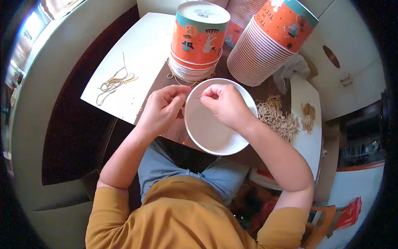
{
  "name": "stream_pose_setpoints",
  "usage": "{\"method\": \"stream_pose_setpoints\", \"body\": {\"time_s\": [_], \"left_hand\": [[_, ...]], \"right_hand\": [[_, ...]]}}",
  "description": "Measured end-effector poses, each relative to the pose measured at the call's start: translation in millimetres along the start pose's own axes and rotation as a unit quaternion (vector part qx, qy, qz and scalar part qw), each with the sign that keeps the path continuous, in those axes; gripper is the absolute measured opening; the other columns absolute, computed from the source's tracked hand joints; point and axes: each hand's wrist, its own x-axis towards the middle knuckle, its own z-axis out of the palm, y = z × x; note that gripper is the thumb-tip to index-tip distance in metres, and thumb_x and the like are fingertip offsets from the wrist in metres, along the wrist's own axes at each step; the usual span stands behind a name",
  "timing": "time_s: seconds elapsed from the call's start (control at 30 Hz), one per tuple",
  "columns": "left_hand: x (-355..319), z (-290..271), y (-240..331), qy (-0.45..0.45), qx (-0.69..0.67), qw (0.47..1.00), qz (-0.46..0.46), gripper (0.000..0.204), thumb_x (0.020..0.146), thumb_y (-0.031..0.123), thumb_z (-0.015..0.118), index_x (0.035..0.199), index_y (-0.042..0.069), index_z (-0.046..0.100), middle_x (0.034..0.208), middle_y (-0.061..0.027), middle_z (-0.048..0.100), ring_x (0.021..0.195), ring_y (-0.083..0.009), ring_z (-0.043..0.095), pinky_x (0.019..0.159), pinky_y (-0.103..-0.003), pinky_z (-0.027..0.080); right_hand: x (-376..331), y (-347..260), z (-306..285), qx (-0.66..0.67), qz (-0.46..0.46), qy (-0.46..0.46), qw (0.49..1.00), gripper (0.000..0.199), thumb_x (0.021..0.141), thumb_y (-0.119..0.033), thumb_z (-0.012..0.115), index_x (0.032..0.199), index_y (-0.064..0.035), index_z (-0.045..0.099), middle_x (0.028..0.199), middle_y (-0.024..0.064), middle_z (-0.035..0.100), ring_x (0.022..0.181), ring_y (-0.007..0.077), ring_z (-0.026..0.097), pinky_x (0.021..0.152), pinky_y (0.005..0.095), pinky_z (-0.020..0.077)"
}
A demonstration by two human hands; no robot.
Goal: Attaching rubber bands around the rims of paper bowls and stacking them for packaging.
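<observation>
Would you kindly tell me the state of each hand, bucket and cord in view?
Left hand: pinched shut
Right hand: pinched on a thin strand
White bucket: open, mouth up
Short bucket stack: nested, upside down
Tall bucket stack: nested, upside down
Cord pile: heaped, tangled
Cords at left: lying loose
Small cord bundle: bunched

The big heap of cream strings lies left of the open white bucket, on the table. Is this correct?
Not fully: the head view shows the big heap of cream strings lying right of the open white bucket, on the table.
</observation>
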Motion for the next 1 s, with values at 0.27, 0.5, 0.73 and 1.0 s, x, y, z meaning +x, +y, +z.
{"method": "stream_pose_setpoints", "body": {"time_s": [0.27,0.5,0.73,1.0], "left_hand": [[5.6,-2.3,-3.8,0.009,0.071,0.997,0.026,0.022,0.091,0.008,0.055,0.106,-0.006,0.063,0.079,-0.0083,0.067,0.065,-0.0087,0.061,0.06,-0.024,0.051],[7.3,-3.0,1.2,-0.022,0.163,0.979,0.121,0.021,0.086,0.006,0.06,0.105,-0.003,0.065,0.081,-0.011,0.068,0.071,-0.0159,0.066,0.066,-0.028,0.053],[2.4,5.6,12.9,-0.041,0.39,0.892,0.224,0.016,0.081,0.004,0.059,0.095,-0.001,0.065,0.086,-0.0185,0.063,0.076,-0.0334,0.064,0.068,-0.037,0.051],[-2.9,7.9,13.3,-0.046,0.314,0.912,0.259,0.014,0.079,0.001,0.061,0.092,-0.001,0.065,0.08,-0.018,0.064,0.071,-0.0321,0.064,0.065,-0.037,0.051]], "right_hand": [[3.7,0.6,8.4,0.02,-0.012,0.011,1.0,0.014,0.081,-0.012,0.061,0.082,0.0001,0.068,0.073,0.0127,0.068,0.067,0.0179,0.065,0.064,0.0334,0.0511],[3.9,-3.3,13.4,0.037,0.005,0.01,0.999,0.013,0.084,-0.011,0.061,0.084,0.0002,0.067,0.074,0.0068,0.065,0.068,0.0123,0.059,0.063,0.0284,0.048],[1.8,-5.9,0.3,0.01,0.035,-0.046,0.998,0.01,0.085,-0.009,0.062,0.084,-0.0012,0.068,0.072,-0.0011,0.062,0.066,0.0043,0.053,0.058,0.0225,0.0439],[-5.1,-12.6,-15.6,0.015,0.025,-0.081,0.996,0.01,0.084,-0.01,0.062,0.082,-0.0011,0.067,0.072,-0.002,0.061,0.066,0.0042,0.053,0.059,0.0221,0.0436]]}}
